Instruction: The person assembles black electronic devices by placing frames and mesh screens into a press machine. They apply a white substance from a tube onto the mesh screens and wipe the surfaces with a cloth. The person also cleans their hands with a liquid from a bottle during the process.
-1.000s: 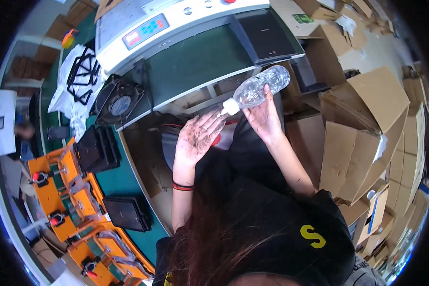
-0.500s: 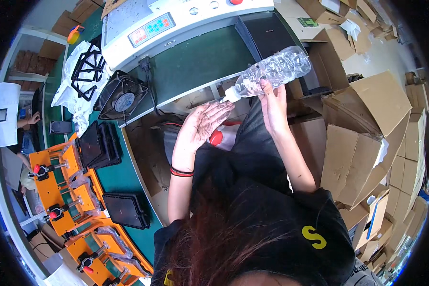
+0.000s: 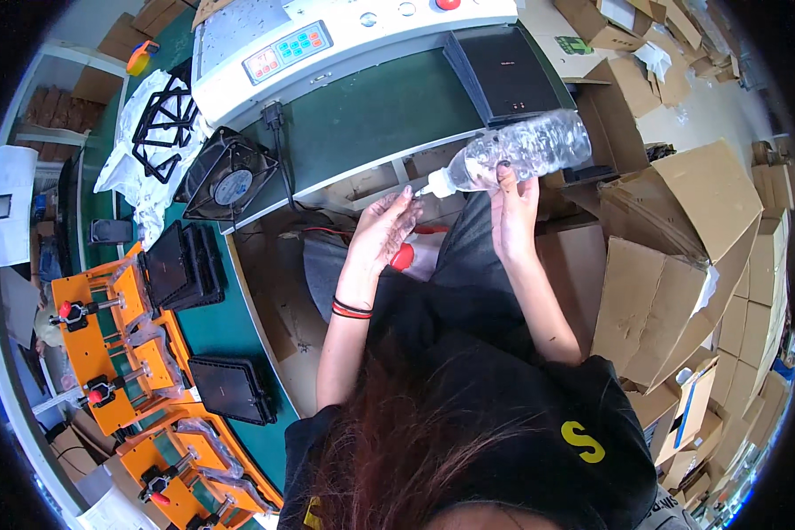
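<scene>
A clear plastic squeeze bottle (image 3: 539, 146) lies nearly level above my lap, its white nozzle cap (image 3: 440, 183) pointing left. Fingers and thumb of my right hand (image 3: 514, 216) are closed around its lower side. At the nozzle's thin tip is my left hand (image 3: 384, 231), palm turned up and fingers loosely bent, with nothing gripped in it. Dark smudges mark the palm and fingers. Whether the tip touches the fingers I cannot tell. Below the left hand shows a round red object (image 3: 402, 256) near my legs.
Ahead stands a green-topped bench (image 3: 380, 106) with a white control-panel machine (image 3: 300, 44), stacked black panels (image 3: 512, 75) and a black fan (image 3: 230, 181). Orange clamp fixtures (image 3: 97, 353) and black cases (image 3: 230, 389) are on the left. Open cardboard boxes (image 3: 680, 265) crowd the right.
My left hand has curled its flat, outstretched fingers and turned near the nozzle. The bottle and my right hand have shifted slightly right and down in the picture.
</scene>
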